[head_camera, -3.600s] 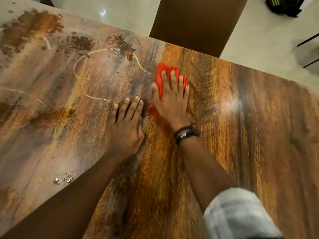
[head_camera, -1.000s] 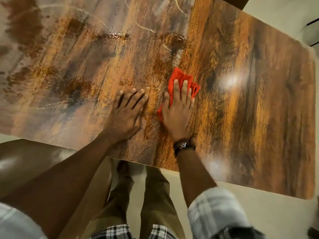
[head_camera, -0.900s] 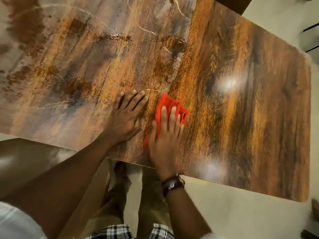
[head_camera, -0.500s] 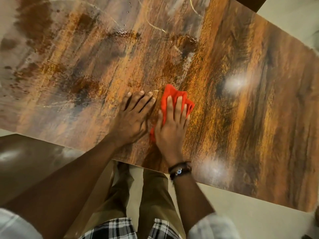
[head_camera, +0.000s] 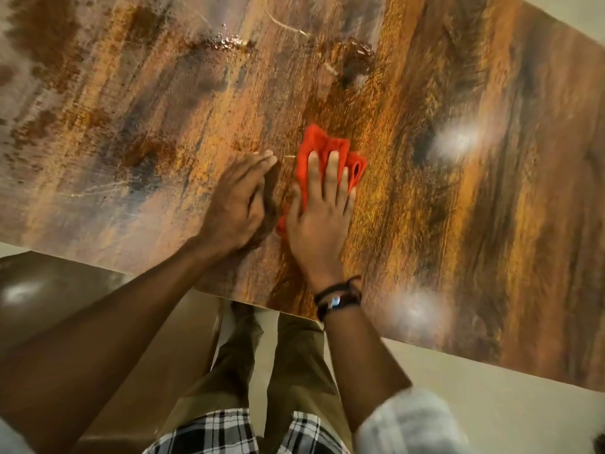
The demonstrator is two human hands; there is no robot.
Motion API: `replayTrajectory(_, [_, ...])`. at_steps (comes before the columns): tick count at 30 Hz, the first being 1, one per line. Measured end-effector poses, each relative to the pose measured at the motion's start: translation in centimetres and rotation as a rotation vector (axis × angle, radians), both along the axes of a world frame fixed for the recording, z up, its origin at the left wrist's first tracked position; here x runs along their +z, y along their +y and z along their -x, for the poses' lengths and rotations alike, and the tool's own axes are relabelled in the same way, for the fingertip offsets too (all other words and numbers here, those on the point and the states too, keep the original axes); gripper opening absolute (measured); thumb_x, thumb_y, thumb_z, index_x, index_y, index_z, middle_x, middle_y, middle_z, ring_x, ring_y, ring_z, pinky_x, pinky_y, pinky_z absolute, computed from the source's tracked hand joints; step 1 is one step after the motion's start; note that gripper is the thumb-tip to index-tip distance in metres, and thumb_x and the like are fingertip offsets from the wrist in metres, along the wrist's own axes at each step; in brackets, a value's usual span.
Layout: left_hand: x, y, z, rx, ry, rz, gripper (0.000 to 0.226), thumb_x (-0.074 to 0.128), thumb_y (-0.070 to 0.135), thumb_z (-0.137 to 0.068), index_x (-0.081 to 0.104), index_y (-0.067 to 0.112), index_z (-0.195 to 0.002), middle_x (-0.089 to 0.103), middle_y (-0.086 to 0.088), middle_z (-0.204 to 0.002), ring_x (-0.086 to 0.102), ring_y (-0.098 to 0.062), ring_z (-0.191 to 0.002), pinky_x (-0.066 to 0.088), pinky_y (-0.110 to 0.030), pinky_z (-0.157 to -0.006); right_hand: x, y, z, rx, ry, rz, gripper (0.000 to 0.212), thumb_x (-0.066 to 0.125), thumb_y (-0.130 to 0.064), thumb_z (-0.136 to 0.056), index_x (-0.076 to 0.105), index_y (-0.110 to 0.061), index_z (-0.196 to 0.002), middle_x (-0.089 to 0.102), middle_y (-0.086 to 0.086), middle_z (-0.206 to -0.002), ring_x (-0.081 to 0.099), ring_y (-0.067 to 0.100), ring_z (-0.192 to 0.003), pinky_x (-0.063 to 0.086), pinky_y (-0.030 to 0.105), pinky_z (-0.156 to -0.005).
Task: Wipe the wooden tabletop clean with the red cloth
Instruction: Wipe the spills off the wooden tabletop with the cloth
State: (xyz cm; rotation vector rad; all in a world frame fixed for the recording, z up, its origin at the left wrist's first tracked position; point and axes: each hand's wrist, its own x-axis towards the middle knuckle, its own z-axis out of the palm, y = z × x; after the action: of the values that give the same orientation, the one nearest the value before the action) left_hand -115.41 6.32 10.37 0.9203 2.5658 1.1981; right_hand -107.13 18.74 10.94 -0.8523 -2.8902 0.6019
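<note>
The red cloth (head_camera: 327, 149) lies bunched on the wooden tabletop (head_camera: 474, 208), near its front edge. My right hand (head_camera: 322, 214) presses flat on the cloth with straight fingers, and red fabric shows beyond the fingertips and beside the thumb. My left hand (head_camera: 237, 199) stands on its edge on the bare wood just left of the cloth, fingers straight and together. Brown stains and crumbs (head_camera: 229, 44) spread over the left and far parts of the tabletop.
A brown chair seat (head_camera: 82, 306) sits below the table's front edge at the left. My legs (head_camera: 262, 371) stand on the pale floor (head_camera: 491, 404) right at the table edge. The tabletop's right part shows glare spots.
My right hand has slid the cloth away from me and a little to the right over the last half second. My left hand has turned from flat onto its edge.
</note>
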Motion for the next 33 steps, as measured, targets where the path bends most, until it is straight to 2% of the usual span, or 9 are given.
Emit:
replayTrajectory(4, [0.1, 2.6, 2.1, 0.049, 0.115, 0.005, 0.039, 0.044, 0.008, -0.095, 0.059, 0.001, -0.13, 0.061, -0.015, -0.132, 0.052, -0.03, -0.124, 0.039, -0.046, -0.107, 0.3, -6.1, -7.9, 0.012, -0.088, -0.028, 0.057, 0.022, -0.048, -0.105, 0.022, -0.026, -0.158, 0.009, 0.003, -0.167, 0.004, 0.025, -0.154, 0.011, 0.051, -0.124])
replayTrajectory(6, [0.3, 4.6, 4.0, 0.033, 0.174, 0.042, 0.039, 0.044, 0.009, -0.094, 0.06, 0.002, -0.129, 0.062, -0.013, -0.13, 0.052, -0.032, -0.12, 0.042, -0.046, -0.102, -0.3, -6.9, -9.1, 0.018, -0.109, -0.05, 0.057, 0.026, -0.048, -0.105, 0.026, -0.025, -0.157, 0.013, 0.004, -0.167, 0.008, 0.026, -0.154, 0.015, 0.053, -0.122])
replayTrajectory(9, [0.4, 7.9, 7.7, -0.007, 0.249, 0.114, 0.039, 0.043, 0.014, -0.096, 0.06, 0.005, -0.13, 0.061, -0.011, -0.13, 0.05, -0.031, -0.122, 0.039, -0.041, -0.102, -0.6, -5.7, -7.9, 0.022, -0.106, -0.063, 0.059, 0.036, -0.045, -0.103, 0.024, -0.027, -0.157, 0.012, 0.004, -0.167, 0.007, 0.026, -0.154, 0.012, 0.052, -0.123])
replayTrajectory(15, [0.1, 12.4, 15.1, -0.029, 0.303, 0.313, 0.049, 0.032, 0.026, -0.098, 0.046, 0.007, -0.141, 0.045, -0.014, -0.147, 0.035, -0.034, -0.14, 0.021, -0.042, -0.118, -0.5, 2.2, 0.9, -0.024, -0.049, -0.046, 0.057, 0.033, -0.042, -0.105, 0.018, -0.028, -0.158, 0.007, 0.003, -0.167, 0.004, 0.025, -0.154, 0.01, 0.052, -0.123])
replayTrajectory(21, [-0.3, 13.8, 16.1, 0.045, 0.263, 0.415, 0.057, 0.027, 0.032, -0.098, 0.032, 0.012, -0.152, 0.028, -0.011, -0.159, 0.021, -0.031, -0.147, 0.009, -0.045, -0.118, -1.1, 13.1, 13.8, -0.081, 0.004, -0.077, 0.058, 0.027, -0.045, -0.104, 0.018, -0.027, -0.159, 0.009, 0.004, -0.167, 0.009, 0.028, -0.153, 0.007, 0.049, -0.124])
replayTrajectory(28, [-0.8, 14.0, 16.6, 0.043, 0.288, 0.442, 0.056, 0.03, 0.033, -0.098, 0.033, 0.014, -0.151, 0.03, -0.008, -0.158, 0.022, -0.029, -0.147, 0.011, -0.045, -0.119, -0.5, 21.3, 25.0, -0.101, -0.069, -0.091, 0.06, 0.023, -0.045, -0.104, 0.013, -0.024, -0.159, 0.005, 0.007, -0.167, 0.007, 0.031, -0.154, 0.006, 0.049, -0.124])
replayTrajectory(33, [-0.7, 13.9, 16.5, 0.031, 0.275, 0.43, 0.057, 0.034, 0.03, -0.097, 0.031, 0.014, -0.152, 0.028, -0.008, -0.159, 0.02, -0.03, -0.148, 0.01, -0.048, -0.12, -0.4, 20.7, 23.8, -0.062, -0.038, -0.066, 0.057, 0.025, -0.042, -0.106, 0.015, -0.024, -0.159, 0.006, 0.006, -0.167, 0.007, 0.03, -0.154, 0.005, 0.048, -0.124])
